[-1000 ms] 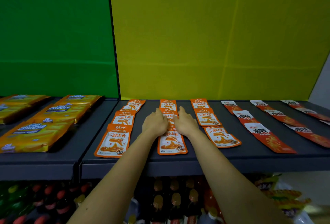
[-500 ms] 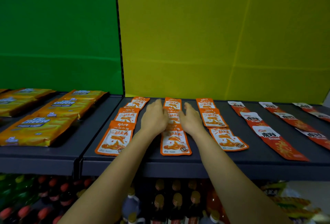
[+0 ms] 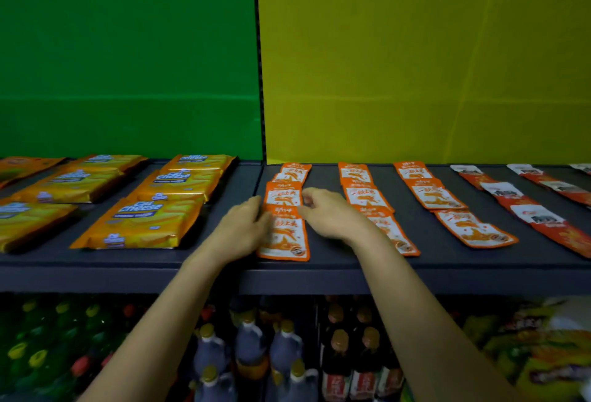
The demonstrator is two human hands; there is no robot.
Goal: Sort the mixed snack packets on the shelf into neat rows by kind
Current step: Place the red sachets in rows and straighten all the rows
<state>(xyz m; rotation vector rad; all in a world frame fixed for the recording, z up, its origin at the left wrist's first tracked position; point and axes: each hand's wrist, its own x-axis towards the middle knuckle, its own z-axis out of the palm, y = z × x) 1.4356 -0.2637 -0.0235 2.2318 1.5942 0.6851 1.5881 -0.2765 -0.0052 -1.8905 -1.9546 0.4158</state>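
Orange packets, left row (image 3: 284,209): three small orange and white packets lie flat on the dark shelf (image 3: 319,268), one behind the other, each lapping over the next. This is the row between the two hands.
Left hand (image 3: 243,228): its grip is loosely curled, fingers together against the left edge of the front packet. It pinches nothing that I can see.
Right hand (image 3: 332,216): its grip is bent, fingertips touching the packets' right edge, thumb near the top. I judge the two hands are squeezing the row from both sides to make it straight.
Middle orange row (image 3: 363,192): same kind of packet, just to the right. The right wrist hides part of its front packet.
Right orange row (image 3: 447,203): same kind again, slanting a little toward the right.
Red and white packets (image 3: 524,206): a different kind, in their own rows further right, so the kinds are kept apart.
Writing on the small packets: Chinese letters, too blurry to read.
Big yellow packs (image 3: 150,219): on the next shelf to the left, in rows. They say "Cal Cheese" in white on blue.
Bottles (image 3: 256,347): standing below the shelf, labels unclear.
Back wall: green panel (image 3: 128,49) on the left, yellow panel (image 3: 415,49) on the right.
How far along: most packets look sorted by kind already.
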